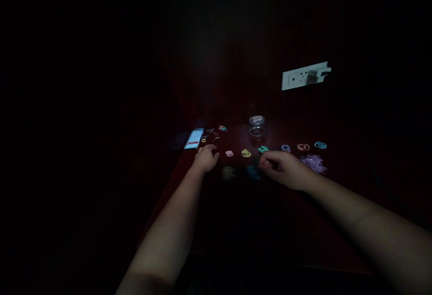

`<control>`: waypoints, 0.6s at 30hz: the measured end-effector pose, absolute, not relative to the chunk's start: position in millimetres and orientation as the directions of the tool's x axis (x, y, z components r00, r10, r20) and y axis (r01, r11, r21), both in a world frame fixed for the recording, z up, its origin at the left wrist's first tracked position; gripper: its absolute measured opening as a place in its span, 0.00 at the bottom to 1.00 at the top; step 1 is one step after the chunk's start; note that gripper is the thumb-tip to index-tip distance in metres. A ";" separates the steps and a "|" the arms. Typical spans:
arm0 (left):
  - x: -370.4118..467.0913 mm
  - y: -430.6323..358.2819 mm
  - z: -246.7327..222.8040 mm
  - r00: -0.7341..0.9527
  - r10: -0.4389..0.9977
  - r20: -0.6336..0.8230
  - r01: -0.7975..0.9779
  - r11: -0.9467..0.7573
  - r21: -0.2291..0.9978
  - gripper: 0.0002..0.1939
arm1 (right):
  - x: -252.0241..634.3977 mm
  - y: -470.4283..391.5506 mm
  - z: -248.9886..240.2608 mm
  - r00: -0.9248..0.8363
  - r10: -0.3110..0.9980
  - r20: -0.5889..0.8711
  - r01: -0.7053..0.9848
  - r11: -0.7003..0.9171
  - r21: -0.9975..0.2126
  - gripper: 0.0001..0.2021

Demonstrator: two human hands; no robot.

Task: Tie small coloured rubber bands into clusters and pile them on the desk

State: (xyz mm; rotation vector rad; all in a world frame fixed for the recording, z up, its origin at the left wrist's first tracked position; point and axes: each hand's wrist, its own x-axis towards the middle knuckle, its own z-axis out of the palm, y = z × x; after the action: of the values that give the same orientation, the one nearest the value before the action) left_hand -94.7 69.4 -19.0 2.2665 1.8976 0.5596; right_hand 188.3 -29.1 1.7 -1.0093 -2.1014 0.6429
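My left hand (206, 158) lies open on the dark table, fingers spread, just below the lit phone (194, 139). My right hand (277, 167) has its fingers curled together; what they hold, if anything, is too dark to see. It is beside a green band bundle (263, 149) and a blue pile (253, 172). Between the hands are a pink bundle (229, 154), a yellow bundle (246, 153) and a pale yellowish pile (229, 172). A purple pile (313, 163) is partly behind my right wrist.
A clear lidded jar (257, 127) stands at the back. Purple (285, 148), orange (303, 147) and blue (320, 145) bundles sit to the right. Small loose items (216, 138) lie near the phone. A wall socket (305, 76) holds a plug.
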 end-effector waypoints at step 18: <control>-88.8 99.5 -27.5 0.044 0.961 0.271 0.936 -0.135 0.325 0.20 | 186.3 -30.4 3.0 -0.451 0.804 0.388 0.486 0.586 -0.648 0.07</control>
State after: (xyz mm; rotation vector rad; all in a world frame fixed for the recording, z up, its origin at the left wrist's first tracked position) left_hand -88.8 99.5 -27.5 2.2258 2.0264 0.6629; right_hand 186.3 -30.4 3.0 -1.0198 -2.1287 0.5941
